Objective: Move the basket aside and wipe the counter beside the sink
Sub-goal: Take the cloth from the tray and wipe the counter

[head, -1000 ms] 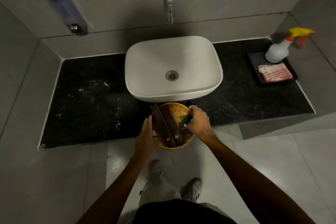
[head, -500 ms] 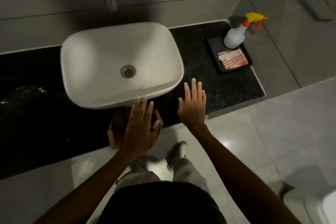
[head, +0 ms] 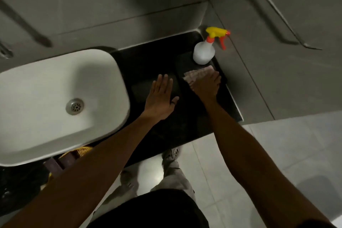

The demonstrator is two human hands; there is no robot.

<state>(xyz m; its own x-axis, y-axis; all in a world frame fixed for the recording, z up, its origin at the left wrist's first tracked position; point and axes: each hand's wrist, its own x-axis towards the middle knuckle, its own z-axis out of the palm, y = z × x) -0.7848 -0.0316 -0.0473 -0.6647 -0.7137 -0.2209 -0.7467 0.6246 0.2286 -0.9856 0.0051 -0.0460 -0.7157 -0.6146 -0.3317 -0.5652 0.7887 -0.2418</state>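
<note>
The woven basket (head: 81, 152) stands on the counter in front of the white sink (head: 55, 102), mostly hidden by the sink rim and my left forearm. My left hand (head: 161, 98) hovers flat and open over the black counter (head: 159, 57) right of the sink. My right hand (head: 207, 85) rests on the striped red-and-white cloth (head: 196, 74) lying in the dark tray (head: 185, 61); its fingers cover the cloth's near part, and whether they grip it I cannot tell.
A white spray bottle (head: 203, 52) with a yellow and orange trigger stands at the tray's far corner against the grey wall. The counter's right edge (head: 235, 102) meets a tiled ledge. Pale floor tiles and my shoes lie below.
Both hands left the basket, which stays by the sink's front. My view swung right. The left hand moved over the right counter and the right hand reached onto the cloth in the tray.
</note>
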